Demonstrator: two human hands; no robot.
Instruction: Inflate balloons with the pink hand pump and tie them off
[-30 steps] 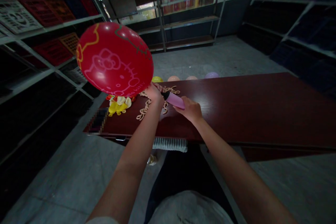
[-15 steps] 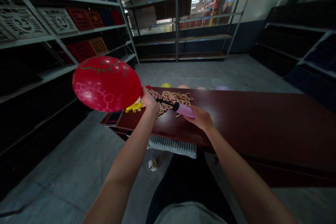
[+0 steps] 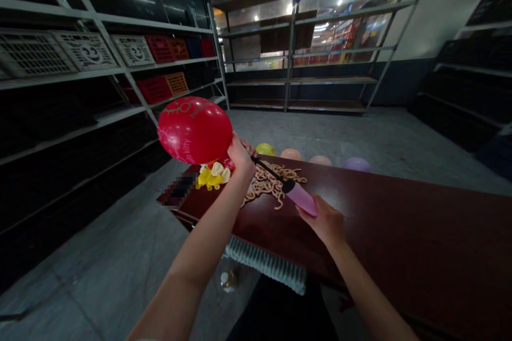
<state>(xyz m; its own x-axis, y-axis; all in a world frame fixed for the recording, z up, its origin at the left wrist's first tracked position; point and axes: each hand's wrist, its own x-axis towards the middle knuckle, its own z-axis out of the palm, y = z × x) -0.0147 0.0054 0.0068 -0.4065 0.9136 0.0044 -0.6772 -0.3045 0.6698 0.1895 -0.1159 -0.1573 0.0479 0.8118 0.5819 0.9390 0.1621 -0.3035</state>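
Observation:
My left hand (image 3: 241, 157) is closed round the neck of an inflated red balloon (image 3: 194, 129) with white print, held over the left end of a dark red table (image 3: 400, 224). The balloon's neck sits on the black nozzle rod of a pink hand pump (image 3: 301, 199). My right hand (image 3: 326, 221) grips the pump's pink barrel, pulled back so the rod shows. Under the rod lies a heap of tan rubber bands (image 3: 270, 184).
Yellow and red uninflated balloons (image 3: 214, 176) lie at the table's left end beside a blurred flat object (image 3: 179, 192). Several inflated balloons (image 3: 292, 154) rest on the floor beyond the table. Metal shelving with crates (image 3: 132, 50) lines the left; a small bottle (image 3: 227, 279) stands below.
The view tilted up and the balloon now appears smaller and farther off. My right hand has drawn the pump barrel back, exposing more of the black rod.

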